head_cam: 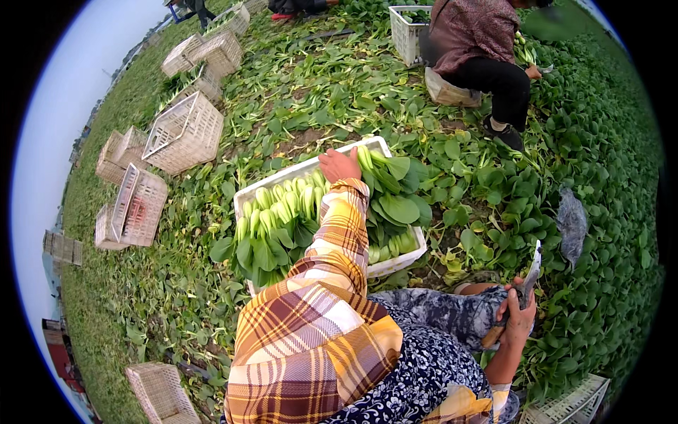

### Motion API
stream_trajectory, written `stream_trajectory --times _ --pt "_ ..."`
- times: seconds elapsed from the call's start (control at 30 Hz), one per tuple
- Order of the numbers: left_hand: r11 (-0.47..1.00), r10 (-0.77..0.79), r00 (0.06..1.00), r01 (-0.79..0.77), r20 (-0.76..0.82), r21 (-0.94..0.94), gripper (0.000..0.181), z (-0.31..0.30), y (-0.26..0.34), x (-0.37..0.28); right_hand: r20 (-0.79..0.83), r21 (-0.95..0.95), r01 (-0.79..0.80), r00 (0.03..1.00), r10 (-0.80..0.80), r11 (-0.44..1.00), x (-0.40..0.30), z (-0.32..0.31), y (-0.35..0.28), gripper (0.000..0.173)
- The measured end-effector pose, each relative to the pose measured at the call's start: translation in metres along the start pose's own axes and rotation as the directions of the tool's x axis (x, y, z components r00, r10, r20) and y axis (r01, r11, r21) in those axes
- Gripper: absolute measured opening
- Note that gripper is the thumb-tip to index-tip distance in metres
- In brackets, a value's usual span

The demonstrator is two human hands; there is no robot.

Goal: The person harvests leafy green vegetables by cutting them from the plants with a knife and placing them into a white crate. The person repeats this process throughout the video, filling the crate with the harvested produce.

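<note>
My left hand reaches into a white plastic crate, palm down near its far rim. Its thumb lies against the pale stalks of a bok choy bunch whose leaves spread to the right. What the underside of this hand grips is hidden. Rows of bok choy fill the crate, stalk ends toward the far side and leaves toward me. Over my right knee, my right hand grips a knife with its blade pointing up. A piece of wooden handle shows below the fingers.
Another person sits on a low block at the upper right, beside a white crate. Several plastic crates stand along the left. Uncut greens cover the right, with a grey plastic scrap on them.
</note>
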State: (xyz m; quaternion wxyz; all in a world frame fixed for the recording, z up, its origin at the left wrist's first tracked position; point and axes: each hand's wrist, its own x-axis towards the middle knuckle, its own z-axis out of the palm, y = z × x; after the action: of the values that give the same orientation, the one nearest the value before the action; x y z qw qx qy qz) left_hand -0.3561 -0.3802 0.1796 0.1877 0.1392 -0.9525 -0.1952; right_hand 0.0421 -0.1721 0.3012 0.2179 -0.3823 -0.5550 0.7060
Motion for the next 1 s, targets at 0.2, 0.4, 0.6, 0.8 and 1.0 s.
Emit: stream_trajectory --times 0.2,0.4,0.6,0.8,1.0 --pt "0.892 0.398 0.895 -0.429 0.203 0.144 0.047 -0.043 0.047 0.004 -0.031 -0.024 0.019 0.999 -0.019 1.0 -0.004 0.0 0.0 0.038" --pt "0.772 0.511 0.739 -0.62 0.44 0.144 0.035 -0.006 0.058 -0.02 -0.018 -0.034 0.005 1.0 -0.005 0.999 -0.004 0.003 0.0 0.039" --pt "0.875 0.461 0.861 -0.481 0.215 0.049 0.011 0.005 0.056 -0.018 -0.051 -0.015 0.017 0.999 -0.018 1.0 -0.006 0.004 -0.002 0.04" --pt "0.841 0.512 0.845 -0.53 0.153 0.111 0.014 0.019 0.041 -0.023 -0.022 -0.023 0.024 0.999 -0.025 0.999 -0.003 0.005 0.004 0.038" --pt "0.87 0.488 0.871 -0.491 -0.061 -0.049 0.028 -0.061 0.023 -0.011 -0.009 -0.061 0.037 0.999 -0.037 0.997 -0.005 0.008 0.004 0.037"
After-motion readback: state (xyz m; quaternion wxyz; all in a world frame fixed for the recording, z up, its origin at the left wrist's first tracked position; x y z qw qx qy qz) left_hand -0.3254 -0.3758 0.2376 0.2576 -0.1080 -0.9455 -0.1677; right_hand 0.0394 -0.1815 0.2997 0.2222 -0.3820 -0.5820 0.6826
